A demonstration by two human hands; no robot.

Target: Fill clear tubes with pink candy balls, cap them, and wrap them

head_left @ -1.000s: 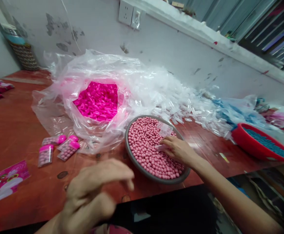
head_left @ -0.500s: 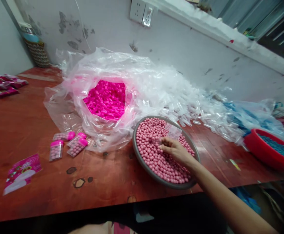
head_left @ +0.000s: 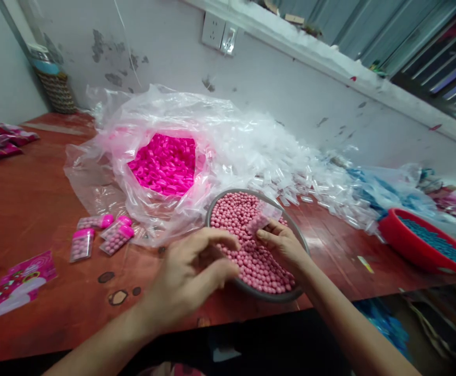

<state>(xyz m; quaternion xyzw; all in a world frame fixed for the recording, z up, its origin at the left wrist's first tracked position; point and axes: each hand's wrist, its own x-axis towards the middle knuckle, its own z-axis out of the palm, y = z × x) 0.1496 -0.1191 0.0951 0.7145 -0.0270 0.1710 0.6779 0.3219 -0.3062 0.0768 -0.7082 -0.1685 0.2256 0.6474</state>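
Fingers [head_left: 218, 237] of the left hand [head_left: 184, 274] are spread in a wide curve by the round grey bowl [head_left: 269, 297] of pink beads [head_left: 228, 209]. Over those beads, a small clear plastic container [head_left: 256, 223] is pinched in the right hand [head_left: 286, 248]. Pink-capped clear bottles [head_left: 82, 245] are parked off left, and bright pink plastic caps [head_left: 165, 164] are piled in a translucent bag [head_left: 173, 103] further back.

The left hand [head_left: 200, 266] has come back into view beside the bowl [head_left: 271, 297]
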